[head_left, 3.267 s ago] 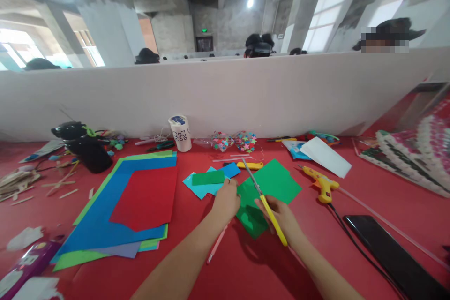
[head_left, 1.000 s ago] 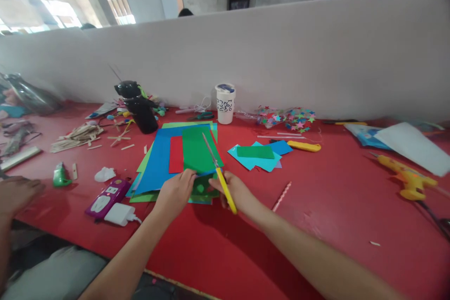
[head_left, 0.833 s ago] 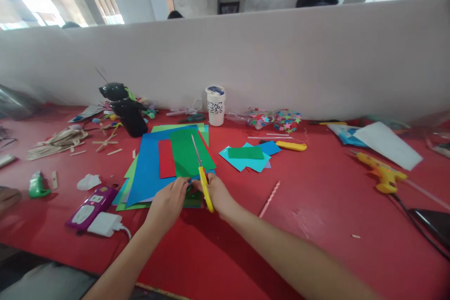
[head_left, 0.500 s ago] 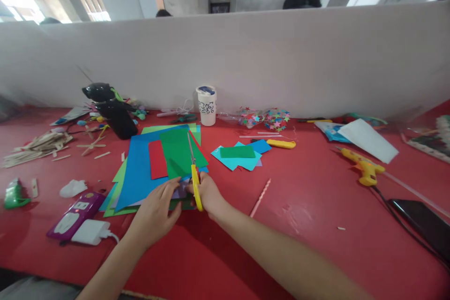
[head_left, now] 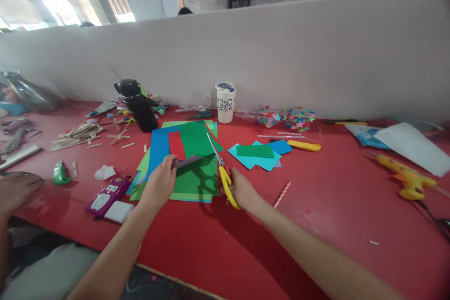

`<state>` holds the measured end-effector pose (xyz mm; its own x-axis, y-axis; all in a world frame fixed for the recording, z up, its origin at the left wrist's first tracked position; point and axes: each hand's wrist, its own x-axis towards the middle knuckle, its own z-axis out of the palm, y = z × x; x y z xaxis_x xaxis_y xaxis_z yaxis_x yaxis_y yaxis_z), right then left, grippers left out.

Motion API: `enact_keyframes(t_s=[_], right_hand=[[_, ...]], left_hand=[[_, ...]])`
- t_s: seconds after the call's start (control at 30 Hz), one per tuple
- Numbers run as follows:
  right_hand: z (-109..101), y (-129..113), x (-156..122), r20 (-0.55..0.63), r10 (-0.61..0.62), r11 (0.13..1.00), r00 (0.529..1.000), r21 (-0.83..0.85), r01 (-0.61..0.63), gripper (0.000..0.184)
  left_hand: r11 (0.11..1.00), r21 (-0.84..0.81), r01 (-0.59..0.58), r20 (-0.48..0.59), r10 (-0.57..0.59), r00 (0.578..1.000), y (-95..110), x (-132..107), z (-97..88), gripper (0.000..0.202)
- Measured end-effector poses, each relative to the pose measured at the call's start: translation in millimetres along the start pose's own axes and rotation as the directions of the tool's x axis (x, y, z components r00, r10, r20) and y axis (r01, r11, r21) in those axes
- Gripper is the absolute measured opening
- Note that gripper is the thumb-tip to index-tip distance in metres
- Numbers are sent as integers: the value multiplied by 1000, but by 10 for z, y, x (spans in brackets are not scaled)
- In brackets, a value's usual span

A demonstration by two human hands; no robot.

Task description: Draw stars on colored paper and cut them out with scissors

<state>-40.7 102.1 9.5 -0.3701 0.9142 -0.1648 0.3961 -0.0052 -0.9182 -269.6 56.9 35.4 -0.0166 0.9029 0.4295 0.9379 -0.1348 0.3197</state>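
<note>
My left hand [head_left: 160, 184] pinches the near edge of several coloured sheets and lifts them off the paper stack [head_left: 183, 187], baring a green sheet below. A grey-purple sheet edge [head_left: 186, 161] shows at my fingertips. My right hand [head_left: 241, 190] grips yellow-handled scissors [head_left: 222, 171], blades pointing up and away over the stack's right side. Blue, red and green sheets lie fanned behind my left hand.
Cyan, blue and green paper scraps [head_left: 258, 153], a yellow utility knife [head_left: 304, 146], a white cup [head_left: 225, 96], a black figure [head_left: 138, 105], wooden sticks [head_left: 75, 133], a purple power strip [head_left: 107, 193] and a yellow glue gun [head_left: 404, 176] lie about. Another person's hand [head_left: 16, 190] rests at the left.
My left hand went from pressing on the stack's near edge to lifting upper sheets, uncovering green paper. My right hand with the scissors drew slightly right. Earlier I carried green paper onto the stack.
</note>
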Motion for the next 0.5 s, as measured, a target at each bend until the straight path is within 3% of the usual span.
enact_keyframes(t_s=[0.2, 0.37, 0.5], right_hand=[[102, -13, -48, -16, -130, 954, 991, -273, 121, 30], [123, 18, -84, 114, -275, 857, 955, -422, 297, 30], [94, 43, -97, 243, -379, 739, 893, -501, 450, 26]], left_hand=[[997, -64, -37, -51, 34, 998, 14, -101, -33, 19], [982, -132, 138, -246, -167, 955, -85, -100, -54, 17], [949, -187, 255, -268, -299, 916, -124, -61, -69, 16]])
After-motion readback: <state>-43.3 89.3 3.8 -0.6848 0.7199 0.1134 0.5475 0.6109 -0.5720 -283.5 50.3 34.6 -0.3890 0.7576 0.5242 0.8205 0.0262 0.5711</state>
